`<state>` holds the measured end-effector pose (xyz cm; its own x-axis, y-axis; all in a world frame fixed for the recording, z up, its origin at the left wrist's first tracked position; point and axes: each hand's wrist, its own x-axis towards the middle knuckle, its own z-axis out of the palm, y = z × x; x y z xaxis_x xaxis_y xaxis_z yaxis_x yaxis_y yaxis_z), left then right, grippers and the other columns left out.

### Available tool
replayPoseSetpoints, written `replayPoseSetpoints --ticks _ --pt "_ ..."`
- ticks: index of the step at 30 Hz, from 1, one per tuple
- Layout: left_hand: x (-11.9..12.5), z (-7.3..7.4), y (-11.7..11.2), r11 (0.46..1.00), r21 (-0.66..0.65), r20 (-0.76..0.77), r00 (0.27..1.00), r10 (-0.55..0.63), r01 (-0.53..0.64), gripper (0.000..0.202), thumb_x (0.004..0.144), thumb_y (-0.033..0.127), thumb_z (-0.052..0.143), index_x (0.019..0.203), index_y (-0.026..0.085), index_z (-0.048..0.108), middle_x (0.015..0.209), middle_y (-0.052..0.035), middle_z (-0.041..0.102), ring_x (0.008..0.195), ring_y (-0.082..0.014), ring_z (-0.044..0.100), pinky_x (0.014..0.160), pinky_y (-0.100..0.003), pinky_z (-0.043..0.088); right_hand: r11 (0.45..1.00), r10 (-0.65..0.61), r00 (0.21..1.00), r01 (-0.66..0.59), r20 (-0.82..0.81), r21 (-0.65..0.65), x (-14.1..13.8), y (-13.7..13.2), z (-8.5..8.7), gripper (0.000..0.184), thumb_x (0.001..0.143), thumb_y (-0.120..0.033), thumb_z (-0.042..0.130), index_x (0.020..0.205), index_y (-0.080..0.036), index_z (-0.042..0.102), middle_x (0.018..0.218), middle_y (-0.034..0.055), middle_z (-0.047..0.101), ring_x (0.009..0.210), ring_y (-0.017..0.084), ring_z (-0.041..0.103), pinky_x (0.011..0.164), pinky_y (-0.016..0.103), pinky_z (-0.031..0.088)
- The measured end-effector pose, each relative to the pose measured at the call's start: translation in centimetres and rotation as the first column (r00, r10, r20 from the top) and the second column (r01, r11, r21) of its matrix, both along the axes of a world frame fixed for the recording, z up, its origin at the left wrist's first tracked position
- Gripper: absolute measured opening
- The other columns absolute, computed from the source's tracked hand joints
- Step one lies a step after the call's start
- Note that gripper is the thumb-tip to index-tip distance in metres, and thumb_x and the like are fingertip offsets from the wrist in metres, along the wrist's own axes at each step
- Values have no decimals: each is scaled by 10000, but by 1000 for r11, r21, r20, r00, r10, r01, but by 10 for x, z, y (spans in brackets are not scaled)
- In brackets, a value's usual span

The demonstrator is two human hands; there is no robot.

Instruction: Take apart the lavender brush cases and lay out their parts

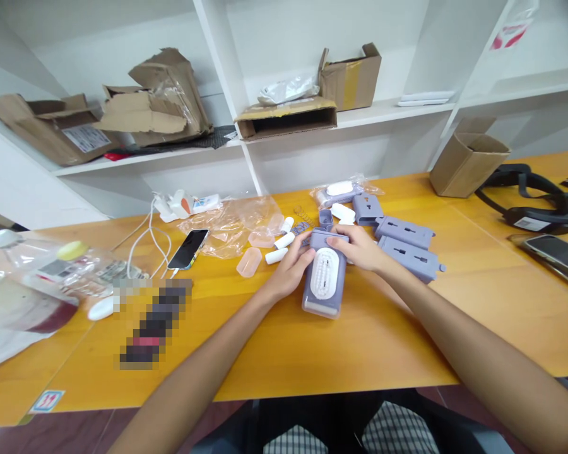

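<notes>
Both hands hold a grey-purple plastic case tilted over the table, its white oval beaded panel facing up. My left hand wraps its left upper side, thumb on the front. My right hand grips the top right corner, a finger across the upper face. Just behind lie a small grey-purple cup, white cylinders and metal springs. Several grey-purple slotted housings rest to the right. Clear peach-tinted covers lie left of my left hand.
Crumpled clear plastic bags and a bagged grey-purple case lie at the back. A phone with a white cable is to the left, beside bottles. A cardboard box and black headset stand right. Shelves hold torn cartons.
</notes>
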<state>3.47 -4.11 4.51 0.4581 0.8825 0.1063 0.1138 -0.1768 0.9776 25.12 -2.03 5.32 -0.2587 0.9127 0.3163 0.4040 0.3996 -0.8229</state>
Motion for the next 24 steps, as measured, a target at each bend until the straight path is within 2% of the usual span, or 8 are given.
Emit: replayPoseSetpoints --ticks 4,7,10,17,24 --pt "1 -13 2 995 -72 103 993 -59 66 646 972 539 644 1499 206 475 1475 -120 620 1450 -364 481 1149 -453 439 1000 15 1000 -16 -22 -16 3 1 3 345 875 -508 564 703 -213 517 671 -29 489 645 152 448 615 294 349" --pt "0 -24 4 985 -122 195 976 -97 122 665 932 556 709 1461 205 510 1450 -124 639 1382 -370 553 1098 -451 477 998 49 998 -51 -43 -35 2 0 5 348 874 -519 574 720 -210 539 680 -25 505 647 153 455 607 288 352" --pt "-2 -30 5 986 -115 220 971 -94 122 640 903 549 757 1400 192 570 1405 -127 671 1321 -363 604 1072 -444 492 995 81 995 -84 -53 -55 1 0 3 343 881 -525 577 751 -207 564 674 -23 521 651 159 470 600 283 356" --pt "-1 -30 3 984 -134 225 971 -84 116 635 880 565 770 1358 177 616 1368 -129 695 1264 -350 638 1051 -431 500 998 57 998 -58 -22 -35 0 0 -5 336 903 -502 562 792 -188 610 730 -3 576 685 175 516 649 310 398" --pt "-1 -30 4 984 -123 234 968 -93 125 614 882 545 771 1354 180 626 1381 -122 688 1300 -347 615 1078 -428 476 999 43 999 -43 8 5 -1 0 -2 316 888 -482 557 773 -193 608 715 -1 580 682 181 519 657 321 404"
